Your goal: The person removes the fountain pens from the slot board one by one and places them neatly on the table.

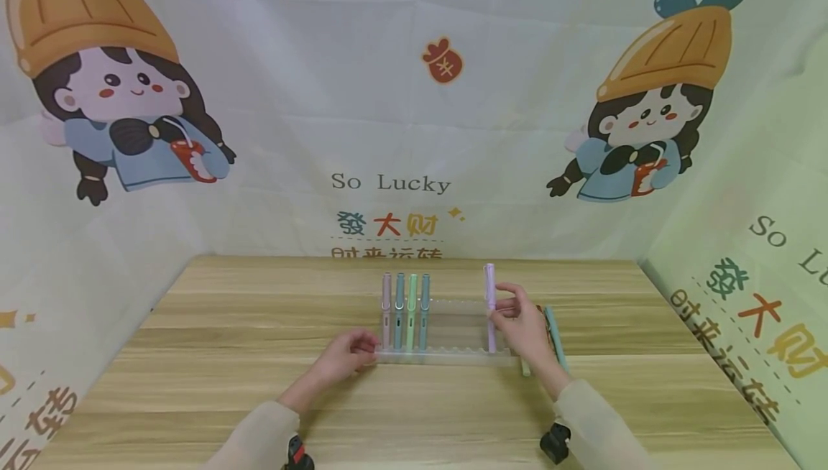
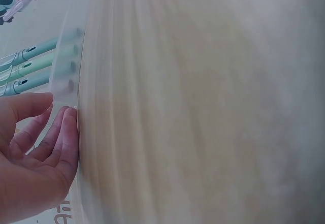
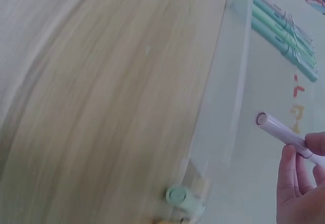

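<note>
A clear plastic pen rack [image 1: 446, 358] with notched rails stands on the table. Several capped pens fill its left part: a mauve pen [image 1: 387, 312], a light green pen [image 1: 412, 312] and two blue-green ones. My left hand [image 1: 346, 353] holds the rack's left end, thumb and fingertips at its corner in the left wrist view. Between thumb and fingers, my right hand [image 1: 525, 323] pinches a lavender pen [image 1: 489, 290], upright at the rack's right part. In the right wrist view the pen's lower end [image 3: 271, 124] appears apart from the rack.
Right of the rack, partly behind my right hand, lie a blue-green pen [image 1: 556, 337], a light green pen [image 1: 525, 367] and something brownish, mostly hidden. The wooden table [image 1: 213, 355] meets printed cloth [image 1: 491, 226] at its back and sides.
</note>
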Motion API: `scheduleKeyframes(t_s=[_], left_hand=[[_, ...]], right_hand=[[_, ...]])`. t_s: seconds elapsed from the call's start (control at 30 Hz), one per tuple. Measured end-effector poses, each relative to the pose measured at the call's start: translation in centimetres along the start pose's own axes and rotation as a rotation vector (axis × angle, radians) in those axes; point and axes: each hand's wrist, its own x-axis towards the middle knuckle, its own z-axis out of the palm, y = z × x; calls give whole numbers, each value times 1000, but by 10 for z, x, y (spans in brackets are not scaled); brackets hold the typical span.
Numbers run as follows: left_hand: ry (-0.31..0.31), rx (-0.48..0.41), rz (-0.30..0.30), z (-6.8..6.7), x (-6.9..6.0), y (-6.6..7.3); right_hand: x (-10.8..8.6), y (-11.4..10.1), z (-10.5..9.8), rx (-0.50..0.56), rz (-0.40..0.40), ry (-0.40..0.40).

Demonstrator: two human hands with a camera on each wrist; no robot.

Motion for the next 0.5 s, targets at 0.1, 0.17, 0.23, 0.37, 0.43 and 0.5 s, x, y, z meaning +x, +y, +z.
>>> scheduleKeyframes(t_s=[0.1,0.17,0.23,0.37,0.43,0.5], left_hand=[[-2,-3,3,0,0,0],[-2,-8,3,0,0,0],[-4,-9,6,0,0,0],[-3,-4,-2,0,0,-1],[-2,-2,-9,1,1,-2],[-3,-3,-10,1,2,-4]], right_hand=[[1,5,-8,1,9,4],[2,7,-12,24,21,7],[2,9,-17,38,37,13],[3,12,-28,47,75,5],[3,14,-33,36,86,-3],[4,17,-39,27,90,-8]])
